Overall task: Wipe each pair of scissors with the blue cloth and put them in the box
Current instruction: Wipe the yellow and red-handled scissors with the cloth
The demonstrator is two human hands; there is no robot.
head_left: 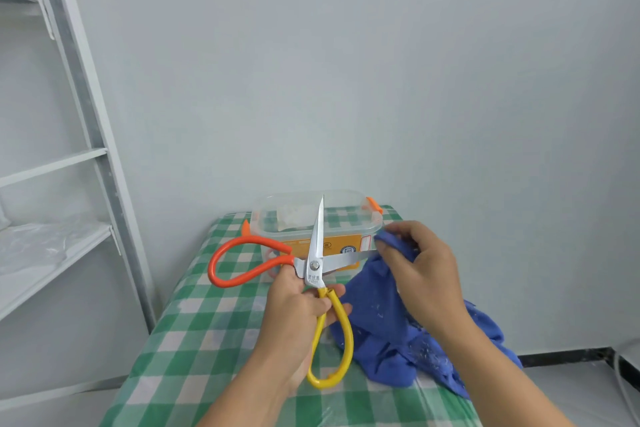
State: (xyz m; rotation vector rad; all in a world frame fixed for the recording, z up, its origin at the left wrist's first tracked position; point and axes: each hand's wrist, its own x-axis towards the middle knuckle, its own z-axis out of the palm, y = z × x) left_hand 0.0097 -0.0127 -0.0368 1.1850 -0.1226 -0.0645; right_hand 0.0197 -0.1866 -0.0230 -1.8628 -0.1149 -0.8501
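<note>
A pair of scissors (316, 265) with one orange handle loop and one yellow handle loop is held wide open above the table. My left hand (294, 319) grips it near the pivot and the top of the yellow loop. One blade points up, the other points right. My right hand (420, 274) pinches the blue cloth (388, 333) around the tip of the right-pointing blade. The rest of the cloth hangs down onto the table. The clear plastic box (353, 218) with orange latches stands open behind the scissors.
The table carries a green-and-white checked cover (207, 333) and stands against a pale wall. A white metal shelving frame (86, 163) rises at the left. Something orange shows inside the box, low down behind the scissors, too hidden to identify.
</note>
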